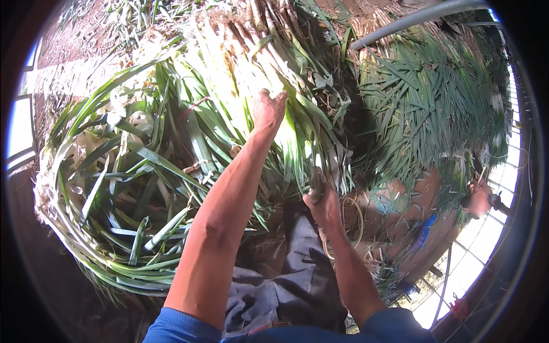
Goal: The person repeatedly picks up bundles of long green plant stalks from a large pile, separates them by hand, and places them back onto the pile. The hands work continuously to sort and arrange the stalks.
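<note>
Sunlit ground [71, 43] strewn with leaf scraps [128, 26] stretches beyond the work, and a grey pipe [412, 20] slants across the upper right; leeks [229, 68] lie heaped straight ahead, root ends pointing away, an arrangement that seems to keep the leafy ends within easy reach; the left hand [269, 111] lies over the middle of that heap, probably to steady it; the right hand [324, 204] sits lower and nearer, at the drooping leaf ends; glare and leaf cover hide the detail, so I cannot tell whether either grip is apart, together or clamped on stalks; curved stalks [51, 214] at left act as a rough wall around loose leaves [137, 188]; another green pile [423, 108] lies at right, leaves mostly in line, likely for neatness.
</note>
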A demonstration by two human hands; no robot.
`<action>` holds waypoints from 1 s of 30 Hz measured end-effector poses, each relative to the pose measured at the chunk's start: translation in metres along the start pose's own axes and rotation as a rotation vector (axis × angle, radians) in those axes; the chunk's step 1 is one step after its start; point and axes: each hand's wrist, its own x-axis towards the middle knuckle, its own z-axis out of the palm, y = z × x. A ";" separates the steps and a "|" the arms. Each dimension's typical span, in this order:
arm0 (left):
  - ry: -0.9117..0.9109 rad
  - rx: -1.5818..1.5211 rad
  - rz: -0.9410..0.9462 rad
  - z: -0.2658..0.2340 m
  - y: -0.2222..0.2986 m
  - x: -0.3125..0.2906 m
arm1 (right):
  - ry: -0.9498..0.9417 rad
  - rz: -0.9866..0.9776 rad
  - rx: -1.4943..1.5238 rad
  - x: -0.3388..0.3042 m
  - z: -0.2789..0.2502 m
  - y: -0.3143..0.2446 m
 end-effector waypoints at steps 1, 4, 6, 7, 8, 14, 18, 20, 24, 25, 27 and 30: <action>0.034 0.031 -0.037 0.015 0.003 0.014 | -0.039 0.055 0.003 -0.008 0.000 0.014; -0.150 0.064 -0.099 0.054 0.048 0.022 | -0.092 0.217 0.111 -0.033 -0.015 0.059; 0.151 -0.043 0.026 0.066 -0.041 0.082 | -0.216 0.182 0.254 -0.036 -0.002 0.051; 0.209 -0.076 0.088 0.069 -0.072 0.103 | -0.251 0.182 0.216 -0.037 0.000 0.055; 0.149 -0.054 0.051 0.078 -0.064 0.097 | -0.249 0.216 0.154 -0.039 -0.010 0.063; 0.047 -0.384 -0.226 0.013 -0.038 0.029 | -0.292 0.111 -0.123 -0.035 -0.074 0.023; 0.226 -0.714 -0.131 -0.067 -0.105 -0.034 | -0.275 -0.029 0.041 -0.028 -0.087 -0.013; 0.061 -0.792 -0.271 -0.079 -0.052 -0.101 | -0.269 0.029 0.014 -0.031 -0.094 -0.002; 0.047 -0.699 -0.253 -0.111 -0.096 -0.196 | -0.343 -0.130 -0.044 -0.035 -0.085 -0.065; 0.016 -0.705 -0.252 -0.108 -0.098 -0.214 | -0.383 -0.160 -0.080 -0.036 -0.075 -0.070; -0.006 -0.680 -0.241 -0.099 -0.117 -0.241 | -0.430 -0.240 -0.152 -0.048 -0.051 -0.085; -0.007 -0.662 -0.299 -0.094 -0.107 -0.248 | -0.533 -0.172 -0.293 -0.067 -0.037 -0.111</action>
